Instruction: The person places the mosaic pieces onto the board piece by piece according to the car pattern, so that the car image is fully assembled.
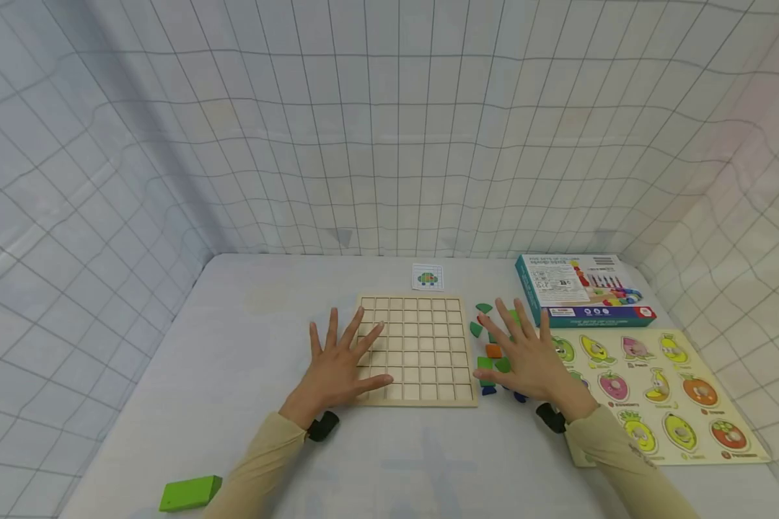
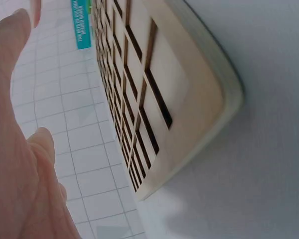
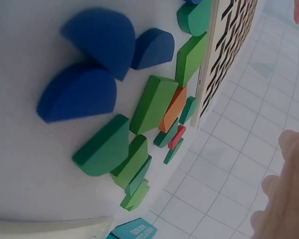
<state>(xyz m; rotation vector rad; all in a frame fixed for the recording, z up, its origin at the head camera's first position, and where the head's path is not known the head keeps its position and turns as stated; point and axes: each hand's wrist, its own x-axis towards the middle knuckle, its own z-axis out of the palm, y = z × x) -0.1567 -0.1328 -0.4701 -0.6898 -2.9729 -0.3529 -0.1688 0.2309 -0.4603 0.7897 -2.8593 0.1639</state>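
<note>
Nearest, a green block [image 1: 190,494], seen only from the head, lies on the surface [image 1: 467,468]. Beyond, the left hand [image 1: 336,369], grip wide, hovers at the grid board's [image 1: 428,344] left side; the right hand [image 1: 528,360], equally wide, is above coloured pieces [image 1: 485,369], whose blue half-rounds [image 3: 79,94] the right wrist view shows plainly. Farther lies a picture card [image 1: 427,277].
</note>
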